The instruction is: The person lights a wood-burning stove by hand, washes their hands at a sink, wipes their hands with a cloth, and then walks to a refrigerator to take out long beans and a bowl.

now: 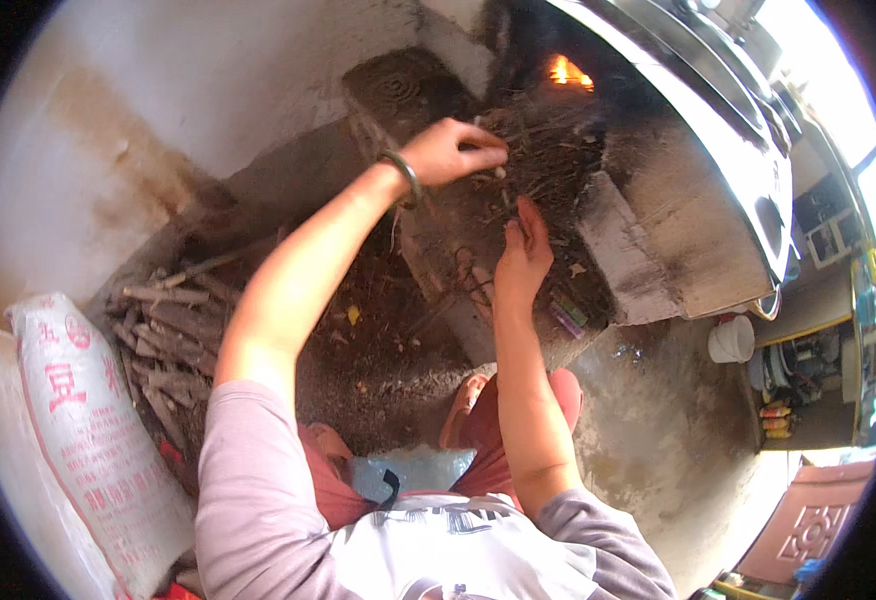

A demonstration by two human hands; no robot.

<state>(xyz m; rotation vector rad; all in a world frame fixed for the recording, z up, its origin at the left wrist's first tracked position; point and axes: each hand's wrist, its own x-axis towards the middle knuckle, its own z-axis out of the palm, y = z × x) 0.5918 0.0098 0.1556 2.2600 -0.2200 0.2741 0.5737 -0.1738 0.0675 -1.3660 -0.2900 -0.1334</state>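
Observation:
My left hand (462,152), with a bangle (403,177) on its wrist, reaches over the hearth ledge, beside a heap of dry twigs (554,142). Its fingers are bent toward the thumb; a small pale bit shows just under them, and whether it is held is unclear. Lower and to the right, my right hand (525,251) is raised over the near side of the twigs. Its thumb and fingers stand a little apart with nothing visible between them. Beyond the twigs a flame (569,73) burns in the dark mouth of the stove (678,217).
Cut firewood (171,322) lies piled at left beside a printed woven sack (92,427). A small green and purple packet (569,319) rests on the ledge near my right forearm. A white bucket (730,339) and a shelf are at the right. Litter covers the floor ahead.

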